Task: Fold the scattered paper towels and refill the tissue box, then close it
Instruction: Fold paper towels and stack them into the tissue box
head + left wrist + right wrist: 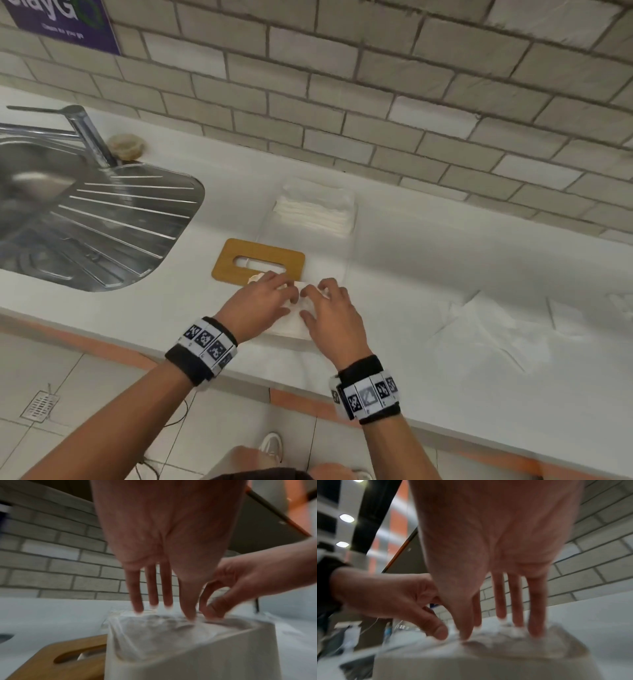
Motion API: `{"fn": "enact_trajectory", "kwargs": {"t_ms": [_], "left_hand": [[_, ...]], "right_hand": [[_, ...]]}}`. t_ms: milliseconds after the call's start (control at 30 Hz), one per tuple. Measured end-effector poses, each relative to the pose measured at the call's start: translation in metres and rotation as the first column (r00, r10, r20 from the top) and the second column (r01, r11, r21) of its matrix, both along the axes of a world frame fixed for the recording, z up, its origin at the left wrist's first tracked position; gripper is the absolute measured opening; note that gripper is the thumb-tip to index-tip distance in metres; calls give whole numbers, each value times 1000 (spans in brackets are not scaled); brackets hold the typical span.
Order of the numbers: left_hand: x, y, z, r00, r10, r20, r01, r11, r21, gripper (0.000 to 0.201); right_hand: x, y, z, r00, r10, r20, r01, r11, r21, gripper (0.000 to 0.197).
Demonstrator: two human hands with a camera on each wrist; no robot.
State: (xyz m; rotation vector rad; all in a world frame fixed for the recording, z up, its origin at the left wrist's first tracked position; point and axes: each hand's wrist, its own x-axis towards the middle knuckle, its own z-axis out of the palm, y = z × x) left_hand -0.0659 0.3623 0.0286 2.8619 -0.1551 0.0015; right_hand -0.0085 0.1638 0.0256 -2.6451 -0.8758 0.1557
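A white tissue box (289, 328) stands near the counter's front edge, its top uncovered. Crumpled white paper towels (163, 628) fill it to the rim. My left hand (274, 291) and my right hand (325, 294) are side by side on top of it. In the left wrist view my left fingers (153, 595) point straight down and press into the towels. My right fingers (515, 608) do the same in the right wrist view. The wooden lid (226, 263), with a long slot, lies flat on the counter just behind and left of the box.
A stack of folded towels (315, 209) lies further back, near the brick wall. Unfolded towels (496, 329) are spread on the counter to the right. A steel sink (85, 212) with a tap (89, 137) takes up the left side.
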Motion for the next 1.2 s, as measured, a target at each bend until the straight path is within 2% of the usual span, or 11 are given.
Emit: {"fn": "enact_trajectory", "kwargs": {"t_ms": [100, 233, 267, 333, 467, 567, 700, 833, 1000, 1100, 1200], "left_hand": [[14, 7, 11, 928, -98, -359, 142, 985, 98, 18], [28, 15, 11, 855, -38, -517, 190, 951, 245, 20], [32, 13, 11, 854, -35, -518, 239, 913, 332, 16], [38, 4, 8, 856, -85, -510, 344, 830, 439, 42], [36, -12, 6, 848, -67, -525, 342, 827, 446, 44], [29, -9, 16, 827, 41, -561, 214, 900, 381, 32], [24, -30, 31, 988, 13, -156, 35, 952, 304, 23], [34, -119, 57, 974, 82, 210, -61, 993, -104, 8], [78, -232, 16, 991, 132, -7, -129, 958, -258, 18], [105, -288, -27, 963, 163, -216, -208, 957, -201, 29], [114, -332, -70, 907, 227, -354, -284, 952, -117, 55]], "right_hand": [[11, 4, -5, 976, 46, -211, -87, 978, -190, 49], [20, -3, -3, 965, 105, -239, -171, 946, -275, 64], [21, -3, -2, 963, 101, -252, -173, 942, -286, 64], [24, 0, -4, 960, 135, -244, -210, 927, -312, 65], [23, 3, -2, 957, 206, -202, -267, 897, -352, 80], [19, -12, 17, 952, 197, -235, -266, 913, -309, 77], [12, -62, 33, 980, 112, -166, -126, 989, -75, 67], [20, -152, 16, 981, -111, -156, 152, 947, 282, 29], [63, -296, -14, 863, -481, -154, 503, 789, 353, 4], [110, -373, -32, 746, -653, -131, 663, 710, 238, 8], [162, -425, -49, 712, -687, -143, 702, 694, 159, 21]]}}
